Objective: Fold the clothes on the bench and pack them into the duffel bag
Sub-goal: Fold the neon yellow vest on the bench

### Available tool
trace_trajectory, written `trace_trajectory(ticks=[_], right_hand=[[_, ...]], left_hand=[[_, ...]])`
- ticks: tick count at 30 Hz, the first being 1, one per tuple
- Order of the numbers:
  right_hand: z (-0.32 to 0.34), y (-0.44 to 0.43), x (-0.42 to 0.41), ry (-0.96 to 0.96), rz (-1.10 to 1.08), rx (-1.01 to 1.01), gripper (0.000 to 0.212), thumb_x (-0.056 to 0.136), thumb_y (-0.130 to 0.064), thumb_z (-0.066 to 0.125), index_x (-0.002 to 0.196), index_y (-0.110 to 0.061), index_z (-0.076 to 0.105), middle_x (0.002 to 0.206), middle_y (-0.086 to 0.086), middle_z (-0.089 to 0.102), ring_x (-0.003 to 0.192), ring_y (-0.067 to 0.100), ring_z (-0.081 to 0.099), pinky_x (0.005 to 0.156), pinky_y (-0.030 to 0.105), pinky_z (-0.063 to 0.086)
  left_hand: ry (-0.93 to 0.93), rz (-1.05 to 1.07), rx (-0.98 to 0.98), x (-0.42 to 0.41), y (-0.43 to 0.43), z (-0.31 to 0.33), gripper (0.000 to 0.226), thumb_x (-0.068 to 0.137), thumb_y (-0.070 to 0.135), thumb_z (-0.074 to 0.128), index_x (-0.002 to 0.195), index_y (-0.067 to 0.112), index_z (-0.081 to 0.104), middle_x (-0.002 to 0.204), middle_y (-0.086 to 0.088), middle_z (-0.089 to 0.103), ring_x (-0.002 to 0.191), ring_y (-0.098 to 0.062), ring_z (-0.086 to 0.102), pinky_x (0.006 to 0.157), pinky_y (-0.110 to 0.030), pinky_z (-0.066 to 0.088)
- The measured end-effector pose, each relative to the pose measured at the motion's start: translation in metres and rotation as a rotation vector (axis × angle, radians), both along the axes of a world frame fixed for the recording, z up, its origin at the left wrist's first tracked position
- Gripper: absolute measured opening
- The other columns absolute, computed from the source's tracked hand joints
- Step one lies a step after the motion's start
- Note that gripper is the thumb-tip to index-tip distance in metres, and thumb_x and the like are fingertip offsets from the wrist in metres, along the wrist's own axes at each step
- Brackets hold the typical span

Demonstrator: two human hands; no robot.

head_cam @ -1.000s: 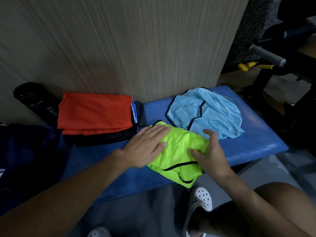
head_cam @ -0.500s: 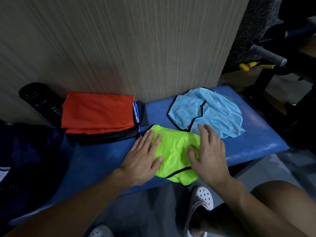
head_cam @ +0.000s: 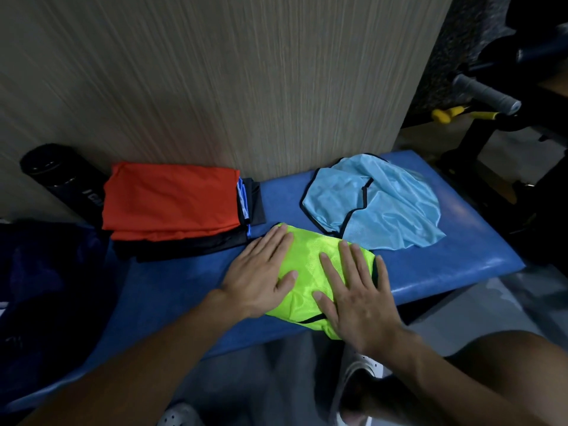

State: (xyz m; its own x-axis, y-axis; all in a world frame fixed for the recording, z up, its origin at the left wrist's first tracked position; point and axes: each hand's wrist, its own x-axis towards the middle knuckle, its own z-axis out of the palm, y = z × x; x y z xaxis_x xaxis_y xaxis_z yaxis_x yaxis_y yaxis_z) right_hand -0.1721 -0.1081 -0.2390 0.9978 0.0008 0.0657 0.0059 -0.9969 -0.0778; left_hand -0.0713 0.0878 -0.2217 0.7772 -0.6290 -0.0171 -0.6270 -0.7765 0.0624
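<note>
Seen from the head camera, the left hand (head_cam: 261, 278) and right hand (head_cam: 356, 299) lie flat, fingers straight and slightly spread, pressing the folded neon-yellow mesh vest (head_cam: 307, 272) (black-trimmed) at the front edge of the blue padded bench (head_cam: 430, 262). A crumpled light-blue mesh vest (head_cam: 375, 201) lies at its 1 o'clock, and an orange-topped folded stack (head_cam: 172, 198) at 10 o'clock.
</note>
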Motion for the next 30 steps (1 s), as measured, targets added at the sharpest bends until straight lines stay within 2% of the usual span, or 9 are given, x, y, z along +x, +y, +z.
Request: trace_trajectory(ticks=[5,10,14,17,20,22,24,27,30], right_hand=[[0.000,-0.002,0.000,-0.034,-0.050,0.070,0.067,0.096,-0.062,0.021,0.150,-0.024,0.035,0.158,0.016,0.026,0.148,0.031,0.021,0.113,0.061,0.024],[0.013,-0.011,0.007,-0.166,-0.265,0.300,0.070,0.086,-0.064,0.036,0.141,-0.021,0.038,0.138,0.012,0.042,0.125,0.032,0.042,0.100,0.051,0.034],[0.019,-0.014,0.009,-0.176,-0.363,0.424,0.081,0.082,-0.060,0.057,0.145,-0.017,0.032,0.123,0.011,0.048,0.115,0.030,0.043,0.096,0.047,0.031],[0.021,-0.015,0.010,-0.131,-0.380,0.461,0.095,0.077,-0.062,0.065,0.151,-0.022,0.020,0.126,0.007,0.048,0.119,0.027,0.040,0.099,0.044,0.027],[0.021,-0.017,0.014,-0.115,-0.394,0.497,0.108,0.072,-0.061,0.073,0.154,-0.026,0.013,0.129,0.004,0.050,0.123,0.026,0.038,0.100,0.043,0.026],[0.022,-0.018,0.016,-0.115,-0.393,0.554,0.111,0.070,-0.056,0.077,0.154,-0.027,0.011,0.129,0.001,0.050,0.124,0.024,0.037,0.101,0.041,0.024],[0.022,-0.018,0.017,-0.128,-0.383,0.615,0.111,0.070,-0.050,0.080,0.153,-0.025,0.012,0.128,-0.001,0.050,0.122,0.022,0.036,0.099,0.037,0.021],[0.017,-0.016,0.018,-0.140,-0.398,0.665,0.097,0.070,-0.041,0.083,0.148,-0.020,0.029,0.116,-0.004,0.046,0.118,0.022,0.037,0.093,0.031,0.018],[0.012,-0.016,0.020,-0.180,-0.345,0.591,0.047,0.071,-0.037,0.082,0.110,-0.020,0.062,0.104,-0.007,0.044,0.108,0.020,0.037,0.084,0.028,0.016]], left_hand=[[0.115,0.138,0.040,-0.004,0.002,0.004,0.098,0.079,0.074,0.000,0.159,0.017,-0.004,0.167,-0.006,-0.011,0.154,-0.020,0.000,0.123,-0.033,0.005],[0.059,0.142,0.070,-0.008,0.002,0.026,0.097,0.079,0.072,0.006,0.158,0.017,0.010,0.167,-0.008,-0.005,0.149,-0.029,0.017,0.119,-0.043,0.023],[0.066,-0.043,-0.022,0.023,-0.008,0.061,0.076,0.093,0.057,0.040,0.157,0.024,0.016,0.166,-0.006,0.007,0.150,-0.024,0.018,0.121,-0.037,0.017],[0.357,-0.135,0.129,0.049,-0.023,0.079,0.096,0.088,0.051,0.067,0.158,0.034,0.004,0.162,0.001,0.026,0.147,-0.020,0.027,0.118,-0.034,0.022],[0.430,-0.100,0.201,0.059,-0.032,0.078,0.110,0.078,0.057,0.076,0.156,0.041,0.000,0.151,-0.002,0.043,0.138,-0.027,0.039,0.111,-0.038,0.029],[0.406,-0.093,0.194,0.062,-0.031,0.076,0.111,0.073,0.062,0.078,0.156,0.038,0.008,0.150,0.001,0.046,0.137,-0.023,0.040,0.113,-0.040,0.026],[0.389,-0.082,0.174,0.065,-0.029,0.070,0.092,0.068,0.065,0.079,0.143,0.030,0.040,0.135,0.007,0.056,0.127,-0.019,0.049,0.107,-0.039,0.033],[0.419,-0.040,0.071,0.064,-0.025,0.062,0.048,0.065,0.058,0.084,0.088,0.026,0.058,0.094,0.010,0.056,0.092,-0.014,0.058,0.083,-0.036,0.047],[0.472,-0.022,-0.016,0.058,-0.016,0.062,0.044,0.064,0.050,0.086,0.085,0.030,0.053,0.089,0.011,0.058,0.081,-0.009,0.058,0.077,-0.041,0.052]])
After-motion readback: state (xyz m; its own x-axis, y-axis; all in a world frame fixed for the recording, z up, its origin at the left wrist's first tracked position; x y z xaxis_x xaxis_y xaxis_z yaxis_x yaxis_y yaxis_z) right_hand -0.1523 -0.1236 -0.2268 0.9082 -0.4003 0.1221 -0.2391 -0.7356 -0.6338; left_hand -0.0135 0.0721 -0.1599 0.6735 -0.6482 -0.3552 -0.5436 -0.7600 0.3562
